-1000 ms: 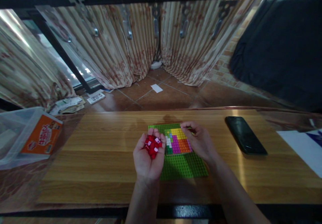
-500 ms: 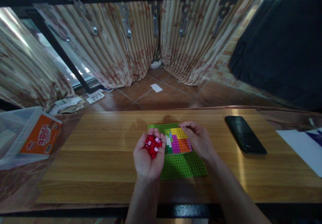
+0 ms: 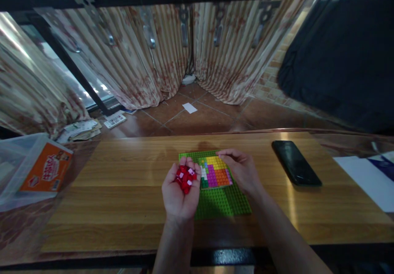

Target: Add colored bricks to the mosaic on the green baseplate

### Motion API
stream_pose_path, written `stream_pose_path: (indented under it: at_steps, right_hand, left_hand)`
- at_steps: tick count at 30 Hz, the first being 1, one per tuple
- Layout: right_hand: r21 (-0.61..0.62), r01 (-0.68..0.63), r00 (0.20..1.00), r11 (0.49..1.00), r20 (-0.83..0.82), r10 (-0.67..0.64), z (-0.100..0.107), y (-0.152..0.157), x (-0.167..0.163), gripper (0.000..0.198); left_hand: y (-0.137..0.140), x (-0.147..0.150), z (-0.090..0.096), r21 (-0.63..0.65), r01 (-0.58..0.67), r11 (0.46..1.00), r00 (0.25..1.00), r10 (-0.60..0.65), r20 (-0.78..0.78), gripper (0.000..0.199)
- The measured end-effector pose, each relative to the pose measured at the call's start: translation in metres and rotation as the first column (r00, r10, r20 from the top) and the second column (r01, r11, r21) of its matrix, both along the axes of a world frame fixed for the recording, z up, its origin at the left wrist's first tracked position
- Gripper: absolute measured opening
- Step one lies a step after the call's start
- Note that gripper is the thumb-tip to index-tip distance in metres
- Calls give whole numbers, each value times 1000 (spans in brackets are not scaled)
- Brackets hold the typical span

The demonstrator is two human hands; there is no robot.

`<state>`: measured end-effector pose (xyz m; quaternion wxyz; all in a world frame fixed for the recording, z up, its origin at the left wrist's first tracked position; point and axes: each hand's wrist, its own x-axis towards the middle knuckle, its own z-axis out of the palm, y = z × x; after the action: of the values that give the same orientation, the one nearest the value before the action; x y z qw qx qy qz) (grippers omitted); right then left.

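- Moved since earlier frame: whole view, slid a touch to 9 o'clock. L hand and R hand unchanged rel. to baseplate.
- Baseplate: green, studded, 1 no., flat on wood-topped table, betw. hands.
- Brick panel: 1 no., multicol., on baseplate, toward its 12 o'clock side. Yellow at 12 to 1 o'clock, orange approx. 4, magenta approx. 6, white & green approx. 8.
- L hand: palm up, fingers spread in a shallow cup, at panel's 8 o'clock.
- Loose bricks: small, mostly red w/ a few pale pink, heaped in L palm.
- R hand: at panel's 2 o'clock, fingers bent, thumb & index drawn close nr. yellow edge. Tips too small to read; can't tell if pinching a pc.
- Phone: black, flat on table, betw. 2 and 3 o'clock of baseplate.
- Plastic tub: clear, w/ orange label, 9 o'clock.
- White paper: 3 o'clock, beyond phone.
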<state>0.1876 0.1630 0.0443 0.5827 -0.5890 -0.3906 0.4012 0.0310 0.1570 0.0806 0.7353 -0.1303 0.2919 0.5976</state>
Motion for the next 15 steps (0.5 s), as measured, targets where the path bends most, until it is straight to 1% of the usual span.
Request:
stream_pose_path:
  at_steps: [9, 12, 15]
  right_hand:
    - [4, 25, 1000, 1000, -6, -25, -1, 0, -2, 13]
    - [5, 4, 1000, 1000, -12, -4, -2, -2, 0, 16]
    - [9, -43, 999, 999, -20, 43, -3, -4, 2, 22]
  left_hand:
    - [0, 0, -2, 17, 17, 1000, 1000, -17, -20, 26]
    - [0, -1, -3, 19, 15, 1000, 999, -15, -30, 26]
    - [0, 0, -2, 10, 8, 1000, 1000, -8, -24, 26]
